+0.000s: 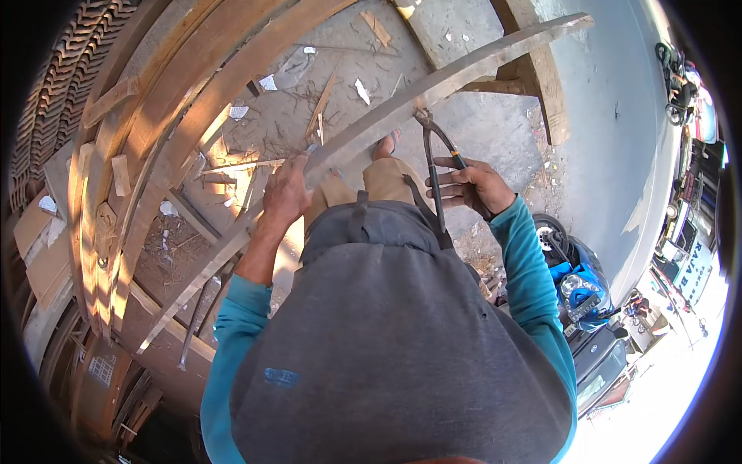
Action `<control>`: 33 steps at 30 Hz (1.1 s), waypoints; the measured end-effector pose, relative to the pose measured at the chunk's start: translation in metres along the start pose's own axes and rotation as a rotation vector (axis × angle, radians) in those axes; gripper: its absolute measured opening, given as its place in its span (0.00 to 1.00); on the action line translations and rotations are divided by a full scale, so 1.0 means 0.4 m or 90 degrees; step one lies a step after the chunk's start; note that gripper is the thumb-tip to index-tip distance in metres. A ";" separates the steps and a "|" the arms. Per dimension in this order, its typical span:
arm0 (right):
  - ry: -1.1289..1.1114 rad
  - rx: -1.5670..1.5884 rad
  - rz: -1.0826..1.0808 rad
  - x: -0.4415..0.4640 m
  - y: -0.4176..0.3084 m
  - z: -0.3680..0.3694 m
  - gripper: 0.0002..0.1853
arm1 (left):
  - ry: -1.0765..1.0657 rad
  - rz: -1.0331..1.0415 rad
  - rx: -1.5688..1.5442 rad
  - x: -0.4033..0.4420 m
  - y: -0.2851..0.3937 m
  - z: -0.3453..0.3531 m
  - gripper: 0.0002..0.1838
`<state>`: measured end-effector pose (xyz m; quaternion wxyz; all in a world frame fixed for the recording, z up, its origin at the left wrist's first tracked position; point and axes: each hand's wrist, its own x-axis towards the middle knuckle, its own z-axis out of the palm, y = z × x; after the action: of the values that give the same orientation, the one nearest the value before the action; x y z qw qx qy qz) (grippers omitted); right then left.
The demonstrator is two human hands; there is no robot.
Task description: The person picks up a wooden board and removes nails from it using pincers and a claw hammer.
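Note:
A long, weathered wooden plank (464,75) runs diagonally across the view, from upper right down to lower left. My left hand (287,189) is closed on its edge near the middle, with the fingertips partly hidden. My right hand (483,187) holds a pair of pincers (431,158) by the handles, which are spread apart. The jaws of the pincers are at the plank's near edge, right of my left hand. Whether they bite on a nail there is too small to tell.
Stacked timber beams (185,100) stand at the left, with roof tiles (58,93) beyond. A metal bar (197,321) lies below the plank. Wood scraps and paper bits litter the concrete floor (495,131). At the right are a blue motorcycle (591,274) and a dark car (599,367).

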<state>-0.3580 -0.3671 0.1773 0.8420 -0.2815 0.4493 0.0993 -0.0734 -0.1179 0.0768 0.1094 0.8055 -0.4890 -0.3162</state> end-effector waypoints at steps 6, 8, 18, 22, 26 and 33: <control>0.033 -0.062 0.031 -0.003 -0.004 -0.026 0.35 | 0.003 -0.036 0.003 -0.014 0.013 0.012 0.40; 0.052 -0.104 0.024 -0.006 -0.008 -0.030 0.35 | 0.001 -0.049 -0.019 -0.017 0.020 0.008 0.39; -0.033 -0.089 0.051 0.009 0.001 -0.107 0.37 | 0.001 -0.083 -0.073 -0.018 0.012 0.022 0.37; 0.037 -0.102 0.058 0.002 -0.012 -0.068 0.37 | -0.025 -0.105 -0.047 -0.015 0.022 0.011 0.39; 0.052 -0.112 0.048 0.009 -0.001 -0.095 0.37 | -0.046 -0.127 -0.020 -0.011 0.032 -0.010 0.39; 0.129 -0.339 0.028 0.001 -0.034 -0.067 0.30 | -0.056 -0.149 -0.055 -0.009 0.037 -0.018 0.35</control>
<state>-0.3707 -0.3932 0.1705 0.6870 -0.4914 0.4952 0.2031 -0.0806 -0.1233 0.0910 0.0849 0.8370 -0.3817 -0.3828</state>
